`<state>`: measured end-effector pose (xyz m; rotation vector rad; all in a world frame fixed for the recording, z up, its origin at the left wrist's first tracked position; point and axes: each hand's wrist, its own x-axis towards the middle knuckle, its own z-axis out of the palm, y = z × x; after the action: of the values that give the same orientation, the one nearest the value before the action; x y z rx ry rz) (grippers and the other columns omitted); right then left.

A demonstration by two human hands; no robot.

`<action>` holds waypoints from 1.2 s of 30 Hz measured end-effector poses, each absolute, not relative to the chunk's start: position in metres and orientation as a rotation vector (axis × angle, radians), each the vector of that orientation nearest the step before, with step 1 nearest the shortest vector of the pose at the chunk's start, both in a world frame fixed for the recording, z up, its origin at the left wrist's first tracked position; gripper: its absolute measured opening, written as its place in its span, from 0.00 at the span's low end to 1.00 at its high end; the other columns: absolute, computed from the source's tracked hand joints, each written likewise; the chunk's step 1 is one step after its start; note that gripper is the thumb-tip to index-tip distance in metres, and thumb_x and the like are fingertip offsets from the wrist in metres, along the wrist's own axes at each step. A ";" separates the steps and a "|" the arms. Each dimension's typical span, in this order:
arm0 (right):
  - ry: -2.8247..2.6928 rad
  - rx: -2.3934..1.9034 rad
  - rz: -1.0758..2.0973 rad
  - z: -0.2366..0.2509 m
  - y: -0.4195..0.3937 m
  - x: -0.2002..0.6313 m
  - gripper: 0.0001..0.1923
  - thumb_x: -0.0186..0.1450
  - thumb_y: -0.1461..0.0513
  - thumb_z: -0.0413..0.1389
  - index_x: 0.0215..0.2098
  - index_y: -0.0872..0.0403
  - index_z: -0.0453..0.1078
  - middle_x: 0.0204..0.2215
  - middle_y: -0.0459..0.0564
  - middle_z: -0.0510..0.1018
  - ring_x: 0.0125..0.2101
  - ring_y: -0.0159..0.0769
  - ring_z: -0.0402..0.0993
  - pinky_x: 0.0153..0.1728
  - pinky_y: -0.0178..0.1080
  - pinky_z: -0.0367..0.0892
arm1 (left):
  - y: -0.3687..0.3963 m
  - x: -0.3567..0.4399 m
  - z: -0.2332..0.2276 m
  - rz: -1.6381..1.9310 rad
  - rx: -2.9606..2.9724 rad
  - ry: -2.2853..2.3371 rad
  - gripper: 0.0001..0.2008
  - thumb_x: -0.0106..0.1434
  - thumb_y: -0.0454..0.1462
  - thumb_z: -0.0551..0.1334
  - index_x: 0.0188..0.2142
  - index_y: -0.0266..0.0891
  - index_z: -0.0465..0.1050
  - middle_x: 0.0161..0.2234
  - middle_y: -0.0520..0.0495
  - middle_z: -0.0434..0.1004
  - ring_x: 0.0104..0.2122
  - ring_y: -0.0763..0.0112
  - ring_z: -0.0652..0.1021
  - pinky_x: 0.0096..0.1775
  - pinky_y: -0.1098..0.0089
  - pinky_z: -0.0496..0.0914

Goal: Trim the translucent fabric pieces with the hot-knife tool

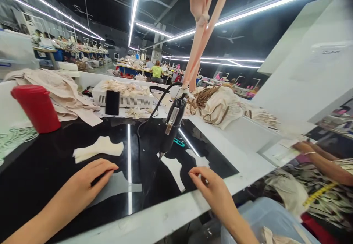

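Note:
My left hand [86, 179] is over the near edge of a translucent grey curved piece [120, 185] on the black glossy tabletop [27, 185]. Its thumb and forefinger reach forward with a narrow gap at the tips. A cream fabric piece [99, 147] lies just beyond. On the right, my right hand [213, 188] has thumb and fingertip together; anything between them is too small to make out. Beside it lies a white curved piece [173, 168]. Between the hands a black handheld tool [174, 122] with a pointed tip hangs from a peach fabric strap [200, 34], tip near the white piece.
A red bin [37, 108] and draped beige fabric [63, 93] stand at left. Behind are a dark phone [112, 103] and a vented white box [135, 101]. A teal clip [179, 142] lies past the tool. Piled garments [217, 106] and a co-worker's arms [317, 157] are at right.

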<state>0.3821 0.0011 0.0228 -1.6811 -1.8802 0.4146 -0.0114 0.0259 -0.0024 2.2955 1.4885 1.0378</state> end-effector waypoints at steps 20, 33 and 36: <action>-1.820 -1.796 0.466 0.009 0.006 0.437 0.13 0.69 0.53 0.55 0.35 0.48 0.78 0.35 0.49 0.78 0.36 0.42 0.73 0.42 0.42 0.66 | 0.033 -0.029 -0.034 0.891 2.192 1.616 0.15 0.69 0.53 0.56 0.47 0.60 0.79 0.52 0.62 0.80 0.53 0.62 0.79 0.63 0.61 0.67; -1.857 -1.762 0.442 0.011 0.008 0.434 0.19 0.72 0.53 0.48 0.31 0.51 0.76 0.32 0.50 0.77 0.35 0.42 0.74 0.37 0.42 0.66 | 0.036 -0.026 -0.032 0.934 2.213 1.564 0.17 0.67 0.55 0.58 0.45 0.57 0.81 0.50 0.59 0.82 0.49 0.63 0.81 0.59 0.67 0.70; -1.860 -1.773 0.439 0.012 0.006 0.432 0.19 0.72 0.54 0.48 0.32 0.51 0.77 0.32 0.51 0.77 0.35 0.42 0.75 0.37 0.42 0.66 | 0.036 -0.024 -0.030 0.944 2.235 1.555 0.17 0.67 0.55 0.58 0.44 0.57 0.82 0.48 0.58 0.83 0.47 0.63 0.83 0.57 0.68 0.72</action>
<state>0.4320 0.0064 0.0120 -1.7733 -1.8598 0.4388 -0.0241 0.0362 -0.0301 2.2349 1.5550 0.9437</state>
